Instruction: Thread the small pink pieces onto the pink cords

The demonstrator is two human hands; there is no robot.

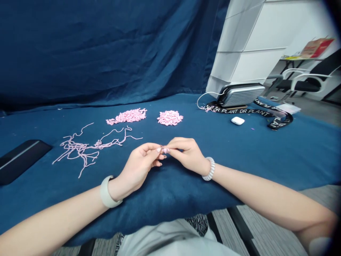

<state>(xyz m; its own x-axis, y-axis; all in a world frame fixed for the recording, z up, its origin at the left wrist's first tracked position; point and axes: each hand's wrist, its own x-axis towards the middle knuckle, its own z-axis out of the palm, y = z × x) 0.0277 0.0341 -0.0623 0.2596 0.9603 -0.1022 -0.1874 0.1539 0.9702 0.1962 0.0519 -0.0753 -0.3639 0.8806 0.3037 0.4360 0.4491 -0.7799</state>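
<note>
My left hand (140,163) and my right hand (186,153) meet fingertip to fingertip over the near part of the blue cloth. Both are closed in a pinch, thumbs against forefingers. Whatever sits between the fingertips is too small to make out beside the pale, pinkish nails. Beyond the hands lie two heaps of small pink twisted pieces, a longer heap (129,116) on the left and a rounder heap (169,118) straight ahead. Loose pale pink yarn strands (80,146) lie tangled to the left of my left hand.
A dark flat wedge-shaped object (22,160) rests at the left edge. Toward the back right are a silver ribbed case (242,96) with a white cable, a black lettered strap (239,111) and a white earbud case (238,121). Blue cloth (266,153) covers the table.
</note>
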